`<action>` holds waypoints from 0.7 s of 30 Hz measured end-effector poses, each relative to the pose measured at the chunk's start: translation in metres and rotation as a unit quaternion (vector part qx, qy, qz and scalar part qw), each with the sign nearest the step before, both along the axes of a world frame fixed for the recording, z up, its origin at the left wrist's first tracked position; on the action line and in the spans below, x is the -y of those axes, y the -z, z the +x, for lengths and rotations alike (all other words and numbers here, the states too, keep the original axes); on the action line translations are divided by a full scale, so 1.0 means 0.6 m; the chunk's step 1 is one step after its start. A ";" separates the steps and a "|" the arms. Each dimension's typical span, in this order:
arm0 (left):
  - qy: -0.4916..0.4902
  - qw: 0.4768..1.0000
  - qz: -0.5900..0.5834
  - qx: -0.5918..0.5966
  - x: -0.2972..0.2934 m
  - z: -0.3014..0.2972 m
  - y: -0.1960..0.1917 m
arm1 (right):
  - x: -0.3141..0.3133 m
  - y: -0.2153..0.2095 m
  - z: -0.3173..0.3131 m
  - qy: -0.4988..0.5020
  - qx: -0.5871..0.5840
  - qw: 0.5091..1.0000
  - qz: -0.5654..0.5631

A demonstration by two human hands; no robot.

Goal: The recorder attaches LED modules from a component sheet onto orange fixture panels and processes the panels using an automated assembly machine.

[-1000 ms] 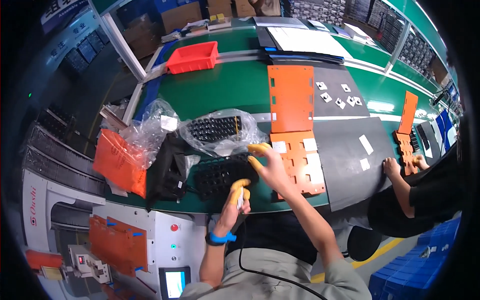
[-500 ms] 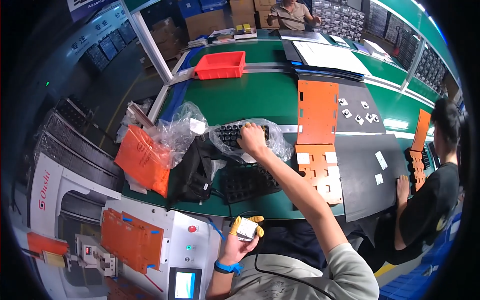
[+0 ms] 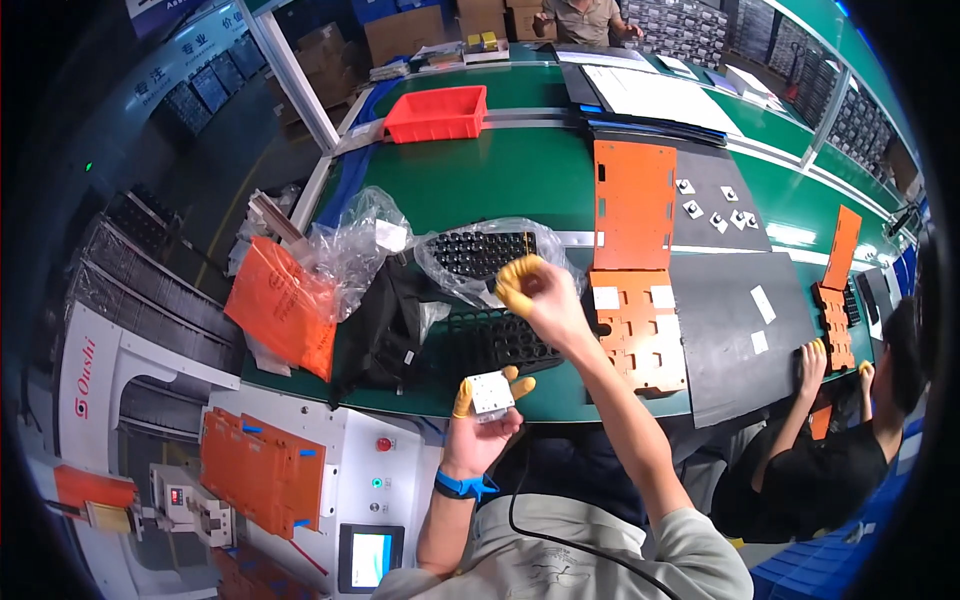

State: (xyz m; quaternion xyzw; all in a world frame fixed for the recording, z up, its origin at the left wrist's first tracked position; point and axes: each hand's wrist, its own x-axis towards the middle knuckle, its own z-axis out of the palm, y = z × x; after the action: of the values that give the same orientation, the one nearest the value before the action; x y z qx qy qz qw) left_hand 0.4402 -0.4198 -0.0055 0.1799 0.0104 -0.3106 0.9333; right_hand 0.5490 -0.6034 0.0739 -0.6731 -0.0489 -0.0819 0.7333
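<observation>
In front of my body, my left hand (image 3: 478, 435) grips a small white square plate (image 3: 491, 393) by its edges, or perhaps a short stack of them. Yellow finger cots cover some of its fingertips. My right hand (image 3: 545, 300) is raised over the bench with its fingers curled into a pinch; whatever they hold is hidden. Just beyond it lies a black tray of round black parts (image 3: 480, 253) in a clear plastic bag. Closer to me, partly behind the right hand, is another black tray (image 3: 515, 340) with round cells.
Right of my hand stands an orange slotted fixture (image 3: 640, 345) with its lid (image 3: 635, 205) raised. White plates with black parts (image 3: 718, 222) lie on a black sheet (image 3: 740, 330). A red bin (image 3: 436, 113) sits farther back. A black bag (image 3: 380, 340) is at left; a co-worker (image 3: 830, 450) works at right.
My right hand has come back from the bagged tray toward me, fingers now pinched. My left hand has risen slightly with the white plate. The co-worker at right has leaned in, with both hands showing.
</observation>
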 end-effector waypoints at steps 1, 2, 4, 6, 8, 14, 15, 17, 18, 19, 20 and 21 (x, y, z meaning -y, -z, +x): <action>-0.012 0.998 0.038 0.038 0.005 0.005 -0.001 | 0.004 -0.024 -0.044 -0.015 -0.004 1.000 0.015; -0.020 0.994 0.076 0.077 0.014 0.008 -0.009 | 0.018 -0.024 -0.080 -0.013 -0.005 0.999 -0.040; -0.063 0.976 0.189 0.086 0.031 0.003 -0.029 | 0.024 -0.051 -0.142 -0.050 -0.022 0.998 0.010; -0.090 0.973 0.191 0.090 0.041 0.004 -0.036 | 0.036 -0.031 -0.165 -0.039 0.002 0.997 -0.071; -0.085 0.969 0.178 0.147 0.049 0.011 -0.050 | 0.049 -0.028 -0.182 -0.042 -0.003 0.997 -0.072; -0.158 0.935 0.221 0.231 0.085 0.001 -0.073 | 0.079 -0.018 -0.199 -0.071 -0.044 0.996 -0.009; -0.189 0.913 0.254 0.258 0.091 -0.002 -0.077 | 0.083 -0.017 -0.200 -0.072 -0.054 0.996 0.010; -0.264 0.851 0.328 0.314 0.102 -0.003 -0.071 | 0.090 -0.019 -0.203 -0.062 -0.072 0.995 0.003; -0.263 0.851 0.329 0.314 0.101 -0.005 -0.071 | 0.094 -0.018 -0.204 -0.065 -0.090 0.994 -0.017; -0.287 0.785 0.412 0.364 0.100 -0.008 -0.070 | 0.097 -0.017 -0.205 -0.066 -0.109 0.991 -0.036; -0.306 0.707 0.489 0.409 0.100 -0.010 -0.071 | 0.099 -0.017 -0.206 -0.064 -0.110 0.991 -0.034; -0.326 0.662 0.522 0.428 0.104 -0.010 -0.074 | 0.100 -0.017 -0.207 -0.059 -0.133 0.989 -0.012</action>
State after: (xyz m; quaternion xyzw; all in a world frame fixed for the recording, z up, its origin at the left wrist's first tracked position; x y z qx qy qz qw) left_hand 0.4343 -0.4822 0.0387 0.7356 -0.1716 0.1807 0.6299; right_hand 0.4245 -0.6632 0.0839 -0.6829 0.0082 0.0523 0.7285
